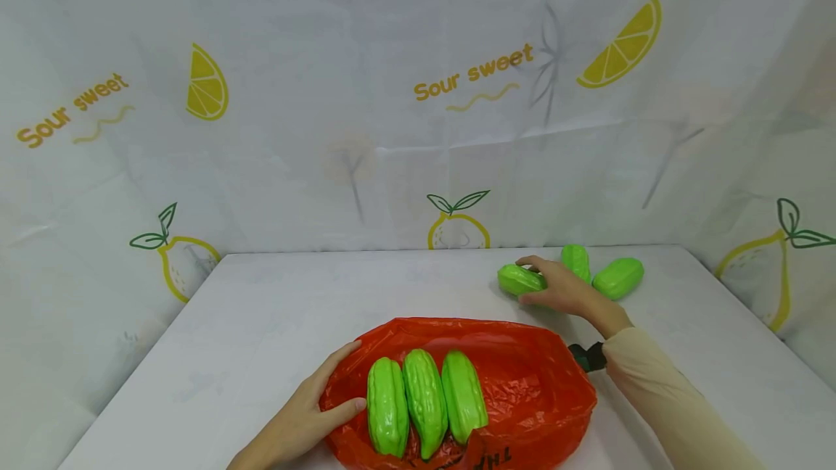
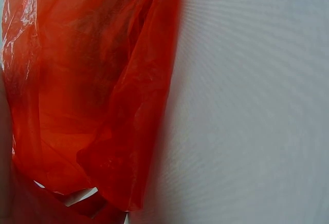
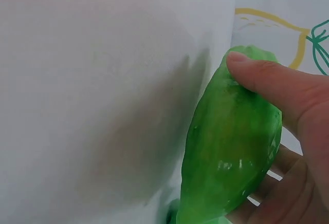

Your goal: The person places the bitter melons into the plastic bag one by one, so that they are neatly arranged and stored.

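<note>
Seen from my head with twelve o'clock at the far edge, my right grip [image 1: 555, 287] has one green gourd [image 1: 520, 280] at its nine o'clock, between thumb and fingers. Two loose gourds [image 1: 617, 278] lie on the white desk [image 1: 294, 296], one at about one o'clock from that grip, the other at three. The single red bag [image 1: 529, 397] sits at my right grip's seven to eight o'clock and my left grip's [image 1: 310, 405] three, with three bagged gourds [image 1: 426, 401] side by side inside; that makes six gourds altogether. My right grip is parted only as wide as the gourd it grasps, thumb pressed along its skin. My left grip clasps the bag's rim, thumb reaching inside, just beside the nearest gourd.
</note>
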Motion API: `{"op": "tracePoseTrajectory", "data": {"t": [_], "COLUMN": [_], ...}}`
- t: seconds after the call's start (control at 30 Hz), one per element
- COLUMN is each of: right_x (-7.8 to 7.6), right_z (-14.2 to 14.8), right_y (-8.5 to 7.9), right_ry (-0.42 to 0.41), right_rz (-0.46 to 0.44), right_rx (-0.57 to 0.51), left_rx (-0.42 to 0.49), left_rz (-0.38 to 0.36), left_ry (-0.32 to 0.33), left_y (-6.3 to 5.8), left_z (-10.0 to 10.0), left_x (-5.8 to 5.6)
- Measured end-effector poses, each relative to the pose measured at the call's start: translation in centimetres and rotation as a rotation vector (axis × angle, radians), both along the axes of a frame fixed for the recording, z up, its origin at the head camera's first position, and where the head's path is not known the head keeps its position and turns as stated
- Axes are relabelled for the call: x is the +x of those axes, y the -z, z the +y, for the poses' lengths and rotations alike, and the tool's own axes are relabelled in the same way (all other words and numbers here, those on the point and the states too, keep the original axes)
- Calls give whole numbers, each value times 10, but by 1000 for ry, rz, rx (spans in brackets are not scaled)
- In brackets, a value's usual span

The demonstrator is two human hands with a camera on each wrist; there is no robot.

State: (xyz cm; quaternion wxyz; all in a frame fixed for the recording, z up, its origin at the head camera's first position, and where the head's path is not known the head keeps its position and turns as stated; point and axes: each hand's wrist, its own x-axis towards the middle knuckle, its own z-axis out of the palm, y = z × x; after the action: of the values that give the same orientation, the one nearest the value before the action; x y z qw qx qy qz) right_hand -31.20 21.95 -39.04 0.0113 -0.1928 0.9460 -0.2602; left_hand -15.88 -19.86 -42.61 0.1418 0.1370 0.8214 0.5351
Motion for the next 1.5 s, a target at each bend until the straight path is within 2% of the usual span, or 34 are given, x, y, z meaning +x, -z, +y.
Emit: {"op": "tracePoseTrajectory", "data": {"t": [0.87, 1.5], "right_x": [39, 64], "right_z": [18, 26], "right_y": [-8, -14], "right_ry": [32, 87], "right_rz": [74, 86], "right_rx": [-96, -103], "left_rx": [-23, -34], "left_rz": [18, 15], "left_ry": [-8, -17], "left_y": [1, 0], "left_z": [-1, 0], "left_x": [0, 0]}}
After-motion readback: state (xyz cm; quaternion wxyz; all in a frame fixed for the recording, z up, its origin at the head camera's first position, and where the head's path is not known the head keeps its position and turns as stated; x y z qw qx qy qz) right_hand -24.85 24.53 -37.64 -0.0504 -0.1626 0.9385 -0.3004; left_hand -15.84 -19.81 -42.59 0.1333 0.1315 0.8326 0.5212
